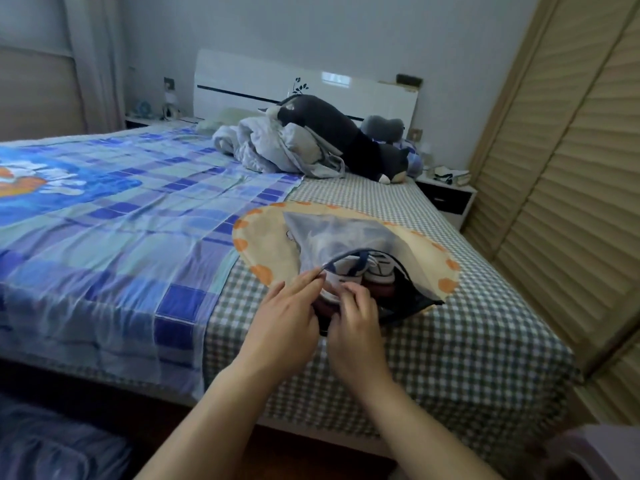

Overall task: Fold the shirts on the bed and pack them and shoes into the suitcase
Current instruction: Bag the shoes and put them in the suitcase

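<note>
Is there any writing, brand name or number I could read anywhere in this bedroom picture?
None can be read.
Headboard: a black leaf decal, no words.
Shoes in the open bag: any marking is too blurred.
Books on the nightstand: too small to read.

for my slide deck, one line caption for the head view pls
Both hands, left and right, work at the open suitcase holding white shoes on the bed.
</note>
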`<move>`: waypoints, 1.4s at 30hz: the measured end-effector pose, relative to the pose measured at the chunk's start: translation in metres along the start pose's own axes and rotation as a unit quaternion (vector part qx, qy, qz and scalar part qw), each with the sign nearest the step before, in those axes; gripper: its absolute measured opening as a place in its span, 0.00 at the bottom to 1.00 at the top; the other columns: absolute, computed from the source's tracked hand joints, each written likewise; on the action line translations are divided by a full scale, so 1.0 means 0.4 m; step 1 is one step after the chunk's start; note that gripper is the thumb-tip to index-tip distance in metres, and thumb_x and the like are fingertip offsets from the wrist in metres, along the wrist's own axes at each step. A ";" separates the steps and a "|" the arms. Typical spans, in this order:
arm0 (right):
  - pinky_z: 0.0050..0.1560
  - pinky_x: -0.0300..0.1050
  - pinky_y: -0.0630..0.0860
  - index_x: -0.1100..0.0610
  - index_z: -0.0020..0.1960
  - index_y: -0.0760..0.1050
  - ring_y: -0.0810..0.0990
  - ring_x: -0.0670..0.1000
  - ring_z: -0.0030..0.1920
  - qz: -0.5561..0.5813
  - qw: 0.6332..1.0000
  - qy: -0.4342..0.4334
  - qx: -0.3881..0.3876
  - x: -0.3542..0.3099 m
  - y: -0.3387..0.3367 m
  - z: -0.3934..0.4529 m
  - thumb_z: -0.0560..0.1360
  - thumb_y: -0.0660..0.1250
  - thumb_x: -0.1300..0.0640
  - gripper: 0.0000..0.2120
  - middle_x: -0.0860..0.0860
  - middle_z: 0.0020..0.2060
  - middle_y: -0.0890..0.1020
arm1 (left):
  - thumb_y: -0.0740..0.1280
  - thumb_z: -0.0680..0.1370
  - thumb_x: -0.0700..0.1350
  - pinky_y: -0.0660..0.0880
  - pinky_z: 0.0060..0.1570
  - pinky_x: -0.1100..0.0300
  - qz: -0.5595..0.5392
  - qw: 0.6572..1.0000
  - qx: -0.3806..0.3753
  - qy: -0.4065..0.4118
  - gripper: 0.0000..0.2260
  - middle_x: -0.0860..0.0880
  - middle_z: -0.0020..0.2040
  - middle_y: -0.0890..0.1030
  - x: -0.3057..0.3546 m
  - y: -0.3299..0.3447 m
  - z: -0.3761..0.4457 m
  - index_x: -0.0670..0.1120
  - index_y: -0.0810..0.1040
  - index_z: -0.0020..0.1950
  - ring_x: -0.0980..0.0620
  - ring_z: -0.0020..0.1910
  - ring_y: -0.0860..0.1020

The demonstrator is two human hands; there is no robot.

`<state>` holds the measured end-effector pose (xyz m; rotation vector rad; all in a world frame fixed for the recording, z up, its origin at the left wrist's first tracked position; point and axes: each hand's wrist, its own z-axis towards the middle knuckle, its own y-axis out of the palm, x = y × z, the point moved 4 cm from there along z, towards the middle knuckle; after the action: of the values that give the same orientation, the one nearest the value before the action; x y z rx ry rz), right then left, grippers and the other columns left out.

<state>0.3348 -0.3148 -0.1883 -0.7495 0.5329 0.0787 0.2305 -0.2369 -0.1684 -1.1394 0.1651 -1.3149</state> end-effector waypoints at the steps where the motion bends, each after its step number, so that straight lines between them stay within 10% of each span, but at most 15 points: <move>1: 0.69 0.49 0.70 0.59 0.68 0.74 0.72 0.53 0.63 -0.015 1.000 -0.002 -0.011 0.002 0.010 0.029 0.79 0.57 0.59 0.19 0.51 0.64 0.72 | 0.53 0.74 0.41 0.46 0.66 0.75 -0.005 1.000 0.002 -0.007 0.30 0.54 0.78 0.67 0.002 0.000 -0.001 0.49 0.71 0.76 0.58 0.76 0.64; 4: 0.69 0.49 0.68 0.62 0.64 0.75 0.72 0.57 0.64 -0.019 0.992 0.080 -0.096 0.013 0.033 0.139 0.75 0.51 0.50 0.26 0.55 0.65 0.72 | 0.55 0.79 0.38 0.50 0.69 0.73 -0.016 0.999 0.007 -0.039 0.27 0.56 0.79 0.65 0.007 -0.005 0.002 0.50 0.68 0.78 0.56 0.76 0.64; 8: 0.74 0.41 0.63 0.56 0.70 0.75 0.70 0.51 0.71 -0.008 0.984 0.080 -0.159 0.034 0.019 0.152 0.78 0.58 0.65 0.22 0.50 0.71 0.73 | 0.60 0.80 0.38 0.57 0.73 0.64 0.004 0.997 0.020 -0.069 0.25 0.59 0.79 0.64 -0.002 -0.012 -0.010 0.51 0.70 0.77 0.57 0.77 0.62; 13: 0.56 0.47 0.75 0.58 0.51 0.80 0.74 0.51 0.54 -0.110 0.988 0.028 0.105 0.146 -0.208 0.036 0.73 0.69 0.67 0.09 0.52 0.50 0.78 | 0.67 0.81 0.44 0.67 0.58 0.62 -0.051 0.985 0.113 -0.118 0.07 0.56 0.69 0.74 0.004 -0.004 -0.010 0.50 0.78 0.58 0.54 0.67 0.72; 19: 0.66 0.45 0.70 0.45 0.74 0.65 0.68 0.51 0.68 0.059 0.959 0.279 -0.007 0.316 -0.231 0.063 0.78 0.71 0.55 0.28 0.51 0.73 0.62 | 0.69 0.79 0.47 0.72 0.45 0.56 -0.117 0.945 0.157 -0.263 0.16 0.53 0.62 0.70 -0.015 0.033 0.028 0.57 0.72 0.65 0.53 0.50 0.78; 23: 0.56 0.42 0.79 0.46 0.62 0.76 0.80 0.46 0.54 0.141 0.957 0.252 -0.004 0.343 -0.225 0.103 0.81 0.68 0.56 0.11 0.44 0.54 0.80 | 0.67 0.76 0.37 0.78 0.45 0.48 -0.216 0.890 0.243 -0.318 0.10 0.49 0.41 0.81 -0.044 0.022 0.036 0.53 0.78 0.46 0.45 0.43 0.81; 28: 0.45 0.31 0.79 0.48 0.48 0.83 0.83 0.39 0.39 0.140 0.969 0.200 0.049 0.305 -0.276 0.058 0.79 0.69 0.59 0.07 0.46 0.35 0.85 | 0.67 0.77 0.36 0.80 0.45 0.47 -0.289 0.844 0.276 -0.358 0.08 0.48 0.33 0.81 -0.076 -0.010 0.014 0.49 0.79 0.44 0.39 0.42 0.84; 34: 0.35 0.50 0.82 0.51 0.53 0.74 0.84 0.52 0.30 0.229 0.928 0.284 0.067 0.256 -0.278 -0.002 0.82 0.65 0.48 0.07 0.53 0.39 0.84 | 0.65 0.80 0.37 0.80 0.46 0.47 -0.271 0.858 0.262 -0.348 0.12 0.45 0.41 0.82 -0.124 -0.038 -0.018 0.52 0.82 0.45 0.42 0.42 0.83; 37: 0.31 0.47 0.81 0.52 0.56 0.75 0.83 0.53 0.30 0.329 0.829 0.452 -0.013 0.278 -0.257 0.028 0.79 0.63 0.37 0.18 0.56 0.41 0.84 | 0.63 0.81 0.37 0.81 0.50 0.49 -0.305 0.856 0.246 -0.338 0.14 0.45 0.47 0.85 -0.109 -0.034 -0.022 0.53 0.85 0.48 0.49 0.41 0.82; 39: 0.29 0.44 0.78 0.54 0.57 0.77 0.81 0.51 0.29 0.391 0.775 0.494 -0.049 0.282 -0.250 0.042 0.80 0.66 0.43 0.15 0.55 0.37 0.83 | 0.63 0.82 0.36 0.81 0.50 0.53 -0.330 0.849 0.244 -0.332 0.15 0.46 0.50 0.85 -0.095 -0.035 -0.021 0.53 0.85 0.48 0.50 0.42 0.82; 42: 0.28 0.43 0.77 0.59 0.57 0.78 0.81 0.50 0.30 0.395 0.788 0.469 -0.047 0.288 -0.253 0.026 0.82 0.65 0.55 0.09 0.54 0.34 0.82 | 0.65 0.81 0.37 0.80 0.50 0.55 -0.297 0.861 0.248 -0.331 0.13 0.49 0.51 0.84 -0.084 -0.044 -0.029 0.54 0.84 0.48 0.46 0.48 0.83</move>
<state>0.4648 -0.3960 -0.1745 -0.5749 1.8060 0.5337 0.2001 -0.2132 -0.1775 -1.1548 -1.0543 -1.2883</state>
